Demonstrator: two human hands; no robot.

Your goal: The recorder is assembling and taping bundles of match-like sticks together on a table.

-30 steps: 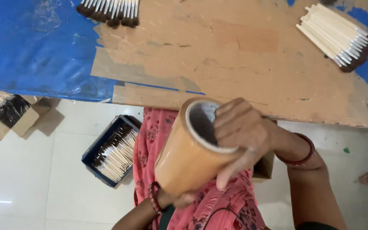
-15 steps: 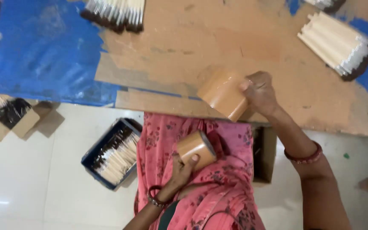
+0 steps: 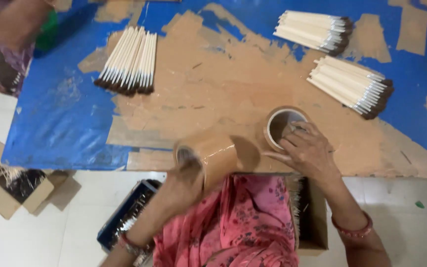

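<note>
The right hand [image 3: 308, 151] has now put one brown roll of packing tape [image 3: 281, 127] flat on the worn blue table [image 3: 60, 123], fingers pressed on its rim. The left hand [image 3: 186, 180], before in the lap, lifts a second brown tape roll [image 3: 212, 159] to the table edge, gripping it.

Worn blue table [image 3: 60, 123] stands over pale tiled floor [image 3: 35, 237].

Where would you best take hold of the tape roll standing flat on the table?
Probably by the rim of the flat tape roll, from above on the near side: its open core faces up, so fingers can hook inside with the thumb on the outer wall, as the right hand grips it.
</note>
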